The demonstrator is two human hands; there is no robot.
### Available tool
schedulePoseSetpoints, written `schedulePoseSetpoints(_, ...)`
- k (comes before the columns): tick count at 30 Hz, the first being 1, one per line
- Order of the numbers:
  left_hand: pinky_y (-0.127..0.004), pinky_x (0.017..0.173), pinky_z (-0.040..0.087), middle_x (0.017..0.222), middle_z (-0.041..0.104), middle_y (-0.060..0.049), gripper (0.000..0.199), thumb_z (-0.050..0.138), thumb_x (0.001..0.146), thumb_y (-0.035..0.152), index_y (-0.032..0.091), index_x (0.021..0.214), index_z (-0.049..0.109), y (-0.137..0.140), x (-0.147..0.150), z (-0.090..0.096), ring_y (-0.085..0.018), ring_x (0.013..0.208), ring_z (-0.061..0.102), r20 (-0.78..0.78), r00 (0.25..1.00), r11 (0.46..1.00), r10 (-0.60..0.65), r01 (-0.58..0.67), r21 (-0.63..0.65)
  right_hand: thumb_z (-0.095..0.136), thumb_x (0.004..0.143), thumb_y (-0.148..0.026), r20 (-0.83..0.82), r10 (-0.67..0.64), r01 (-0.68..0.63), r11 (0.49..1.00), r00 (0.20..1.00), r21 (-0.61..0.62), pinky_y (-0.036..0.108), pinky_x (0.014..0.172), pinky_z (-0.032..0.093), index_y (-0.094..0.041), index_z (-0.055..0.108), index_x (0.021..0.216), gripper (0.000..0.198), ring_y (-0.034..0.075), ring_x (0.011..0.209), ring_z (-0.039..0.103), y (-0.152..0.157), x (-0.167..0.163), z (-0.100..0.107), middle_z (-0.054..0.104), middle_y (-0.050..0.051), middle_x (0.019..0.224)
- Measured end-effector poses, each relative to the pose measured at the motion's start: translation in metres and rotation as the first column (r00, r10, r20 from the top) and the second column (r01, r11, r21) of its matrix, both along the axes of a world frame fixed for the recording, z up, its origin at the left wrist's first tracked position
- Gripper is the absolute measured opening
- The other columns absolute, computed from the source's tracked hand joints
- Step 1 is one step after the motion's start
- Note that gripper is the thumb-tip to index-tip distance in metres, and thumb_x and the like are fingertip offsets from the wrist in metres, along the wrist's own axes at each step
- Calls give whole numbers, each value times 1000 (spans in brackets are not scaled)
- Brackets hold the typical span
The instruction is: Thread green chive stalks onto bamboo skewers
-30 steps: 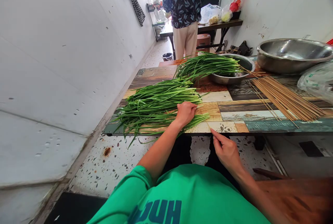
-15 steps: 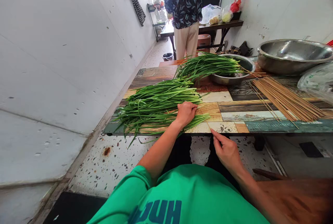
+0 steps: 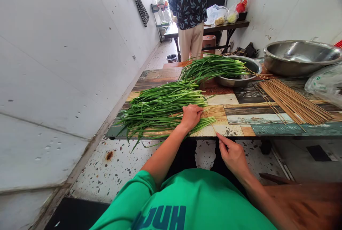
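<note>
Long green garlic chives (image 3: 162, 100) lie in a loose pile on the left of the table, with pale stem ends toward the right. My left hand (image 3: 191, 116) is closed over the nearest stems, and their cut ends stick out beyond it. Between thumb and fingertips, my right hand (image 3: 233, 154) pinches a thin bamboo skewer (image 3: 214, 129) at the table's front edge. The skewer slants up and left toward the stems by my left fingers. Its far tip is hard to make out there.
More chives (image 3: 216, 67) rest partly over a steel bowl (image 3: 237, 81). Bamboo skewers (image 3: 296, 101) lie fanned out at right, near a large steel basin (image 3: 301, 59) and a clear plastic bag (image 3: 326, 83). A person (image 3: 190, 5) stands beyond the wood-patterned table (image 3: 248, 119).
</note>
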State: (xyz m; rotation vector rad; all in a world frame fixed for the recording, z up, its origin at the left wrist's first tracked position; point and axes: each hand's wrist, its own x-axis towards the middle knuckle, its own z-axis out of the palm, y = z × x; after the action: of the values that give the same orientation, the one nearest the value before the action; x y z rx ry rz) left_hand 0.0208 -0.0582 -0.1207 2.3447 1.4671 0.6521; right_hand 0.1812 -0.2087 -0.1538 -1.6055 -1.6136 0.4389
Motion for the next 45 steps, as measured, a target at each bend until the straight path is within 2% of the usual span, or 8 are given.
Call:
schedulePoseSetpoints(14,-34,91,43,101,74,-5,19,59,83,14,21,91,75,0,0,0,-19,99,64,39,998,999,-54,54,-5,44,85,-23,26,-18,19,999,999,-33,26,66,56,-11,72,112,41,20,69,72,0,-1,2,76,10,88)
schedulePoseSetpoints(18,-32,92,44,98,74,-3,24,56,83,12,22,89,76,-3,0,2,-18,98,64,45,992,993,-120,121,-19,44,86,-23,40,-35,36,999,999,-21,27,68,57,-14,73,111,40,21,74,73,2,-2,3,76,10,92)
schedulePoseSetpoints(22,-31,91,44,101,73,-2,32,48,84,9,24,95,75,0,-3,10,-17,99,63,-48,967,965,-251,247,-85,44,86,-23,60,-36,35,999,998,16,28,70,57,-14,73,109,39,22,77,73,6,-3,1,76,11,96)
schedulePoseSetpoints(24,-32,91,42,103,72,-3,33,46,86,10,23,98,74,4,-6,19,-18,101,62,-108,972,977,-210,202,-73,43,86,-23,55,-19,18,999,998,30,28,70,57,-14,73,110,39,22,77,73,7,-3,-1,76,11,96)
schedulePoseSetpoints(28,-42,91,37,101,69,-9,26,50,87,17,21,96,73,13,-10,31,-25,104,56,-250,965,994,80,-59,89,44,87,-24,31,-15,14,999,999,45,27,71,57,-14,72,111,38,21,79,73,7,-3,-4,76,10,97)
schedulePoseSetpoints(30,-44,90,35,99,66,-11,21,54,85,18,20,93,73,16,-11,32,-28,104,54,-313,940,988,138,-106,117,44,87,-24,22,-17,16,999,1000,38,27,71,58,-15,72,110,38,20,77,73,6,-4,-4,76,9,96)
schedulePoseSetpoints(38,-43,89,31,100,64,-11,19,50,86,15,19,87,68,12,-10,30,-27,104,50,-278,956,991,97,-66,119,46,87,-23,4,-12,12,1000,1000,29,28,74,58,-16,71,113,37,20,79,73,4,-4,-2,75,8,100)
schedulePoseSetpoints(45,-40,92,33,100,71,-6,20,50,89,20,22,101,67,6,-10,24,-23,102,59,-192,981,998,-3,15,61,45,88,-24,-32,-16,17,1000,999,21,29,76,59,-12,70,114,38,22,84,73,-1,-5,-2,75,11,101)
